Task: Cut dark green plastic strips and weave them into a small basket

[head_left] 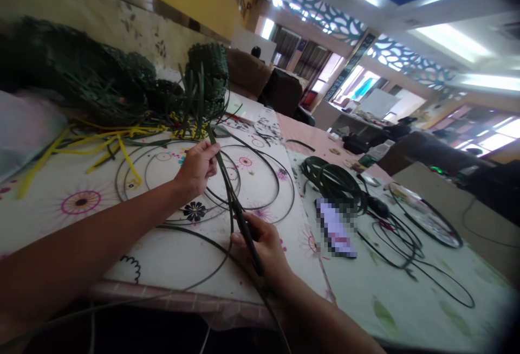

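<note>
Centrally, a long dark green strip (222, 167) is held above the front part of a white flowered tablecloth (170, 267), its lower end hanging past the table edge. Near its upper part it is pinched between the thumb and curled fingers of the left hand (197, 165). Lower down, a slim dark tool (248, 237) is gripped in the right hand (264, 243), its narrow end set against the strip; whether its tip is open cannot be told. Beneath and around the hands, wide loops of thin strip (278, 186) are spread on the cloth. Beyond them, a woven green basket (208, 75) is seen with loose strip ends, flanked on the left by yellow strips (132, 163) and a dark woven heap (81, 69). On the right, a thick green coil (331, 180) is laid beside a blurred-out purple item (335, 229), with thinner dark loops (406, 259) spread farther right on a pale green cloth (357, 300).
</note>
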`<state>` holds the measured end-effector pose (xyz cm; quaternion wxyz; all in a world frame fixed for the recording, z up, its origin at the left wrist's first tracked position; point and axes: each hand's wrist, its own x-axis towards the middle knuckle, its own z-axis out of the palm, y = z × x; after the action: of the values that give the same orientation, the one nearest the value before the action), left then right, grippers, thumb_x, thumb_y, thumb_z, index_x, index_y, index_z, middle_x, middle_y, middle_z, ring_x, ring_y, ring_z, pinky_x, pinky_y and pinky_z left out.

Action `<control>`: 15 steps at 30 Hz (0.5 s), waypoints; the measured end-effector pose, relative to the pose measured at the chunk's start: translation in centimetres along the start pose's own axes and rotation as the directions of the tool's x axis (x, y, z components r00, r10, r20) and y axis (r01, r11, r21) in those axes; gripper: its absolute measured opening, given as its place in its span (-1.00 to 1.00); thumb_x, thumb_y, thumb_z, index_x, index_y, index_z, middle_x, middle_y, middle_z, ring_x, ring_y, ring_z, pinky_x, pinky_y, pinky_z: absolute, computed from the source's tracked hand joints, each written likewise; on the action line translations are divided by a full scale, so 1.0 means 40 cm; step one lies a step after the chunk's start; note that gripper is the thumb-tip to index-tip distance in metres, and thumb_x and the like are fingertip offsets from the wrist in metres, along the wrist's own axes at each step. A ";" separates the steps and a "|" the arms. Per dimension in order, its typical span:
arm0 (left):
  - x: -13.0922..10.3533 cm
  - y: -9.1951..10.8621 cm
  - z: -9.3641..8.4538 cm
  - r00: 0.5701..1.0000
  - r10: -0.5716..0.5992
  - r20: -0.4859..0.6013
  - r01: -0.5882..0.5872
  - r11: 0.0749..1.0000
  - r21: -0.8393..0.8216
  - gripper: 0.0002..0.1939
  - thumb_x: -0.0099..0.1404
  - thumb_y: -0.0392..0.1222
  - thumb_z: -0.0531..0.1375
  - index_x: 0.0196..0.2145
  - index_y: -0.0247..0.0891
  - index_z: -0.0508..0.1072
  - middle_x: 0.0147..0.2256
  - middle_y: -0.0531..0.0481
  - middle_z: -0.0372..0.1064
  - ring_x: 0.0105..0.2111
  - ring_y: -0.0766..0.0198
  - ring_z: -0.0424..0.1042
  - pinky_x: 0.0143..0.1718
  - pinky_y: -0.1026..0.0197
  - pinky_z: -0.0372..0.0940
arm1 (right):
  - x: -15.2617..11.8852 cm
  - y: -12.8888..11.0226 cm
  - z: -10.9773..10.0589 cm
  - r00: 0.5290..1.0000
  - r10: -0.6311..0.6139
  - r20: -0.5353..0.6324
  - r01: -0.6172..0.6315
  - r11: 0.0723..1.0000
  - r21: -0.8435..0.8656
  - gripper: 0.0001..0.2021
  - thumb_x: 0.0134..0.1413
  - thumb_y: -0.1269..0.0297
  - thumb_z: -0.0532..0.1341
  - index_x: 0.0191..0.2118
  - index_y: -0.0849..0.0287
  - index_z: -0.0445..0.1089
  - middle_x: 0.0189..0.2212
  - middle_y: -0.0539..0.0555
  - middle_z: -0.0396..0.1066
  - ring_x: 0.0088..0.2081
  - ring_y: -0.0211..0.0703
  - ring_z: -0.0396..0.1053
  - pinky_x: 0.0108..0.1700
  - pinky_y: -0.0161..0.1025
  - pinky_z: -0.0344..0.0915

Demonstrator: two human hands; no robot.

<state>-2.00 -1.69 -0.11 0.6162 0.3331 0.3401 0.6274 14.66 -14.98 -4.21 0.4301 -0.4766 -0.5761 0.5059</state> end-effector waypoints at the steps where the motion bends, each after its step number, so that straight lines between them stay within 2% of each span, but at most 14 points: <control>1: -0.006 -0.001 0.003 1.000 0.016 0.005 -0.016 1.000 0.007 -0.72 0.27 -0.39 0.16 -0.51 -0.24 0.14 -0.69 0.22 0.03 -0.77 0.53 -0.11 -0.75 0.42 -0.20 | 0.002 0.002 -0.001 1.000 0.002 -0.017 -0.002 1.000 0.003 -0.68 -0.05 0.15 0.41 -0.21 0.24 0.48 -0.54 -0.10 0.15 -0.49 -0.34 0.07 -0.46 -0.36 0.02; 4: -0.029 -0.007 0.014 0.999 0.029 0.040 -0.030 0.999 0.031 -0.71 0.30 -0.38 0.15 -0.51 -0.23 0.14 -0.69 0.22 0.02 -0.76 0.52 -0.10 -0.74 0.42 -0.17 | 0.006 0.007 -0.005 0.999 0.017 -0.047 -0.016 0.999 0.028 -0.61 -0.08 0.09 0.42 -0.18 0.24 0.47 -0.56 -0.12 0.10 -0.51 -0.35 0.03 -0.49 -0.36 -0.02; 7: -0.043 -0.014 0.020 0.998 0.013 0.062 -0.016 0.999 0.039 -0.73 0.30 -0.37 0.15 -0.50 -0.24 0.15 -0.69 0.23 0.01 -0.75 0.52 -0.10 -0.74 0.43 -0.16 | 0.008 0.008 -0.009 1.000 0.015 -0.025 -0.014 0.999 0.049 -0.58 -0.08 0.06 0.43 -0.16 0.24 0.47 -0.56 -0.13 0.09 -0.52 -0.35 0.04 -0.51 -0.37 -0.01; 15: -0.032 -0.014 0.010 0.999 -0.004 0.042 0.002 0.999 0.044 -0.73 0.23 -0.34 0.21 -0.52 -0.25 0.17 -0.68 0.20 0.06 -0.75 0.53 -0.07 -0.73 0.42 -0.15 | -0.002 0.000 -0.015 0.999 0.046 0.009 -0.046 0.999 -0.021 -0.62 0.02 -0.01 0.39 -0.22 0.21 0.46 -0.60 -0.13 0.08 -0.59 -0.37 0.01 -0.57 -0.38 -0.02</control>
<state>-1.32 -2.97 -0.36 0.6168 0.3590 0.3411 0.6118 15.28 -14.97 -4.15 0.4104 -0.4919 -0.5723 0.5120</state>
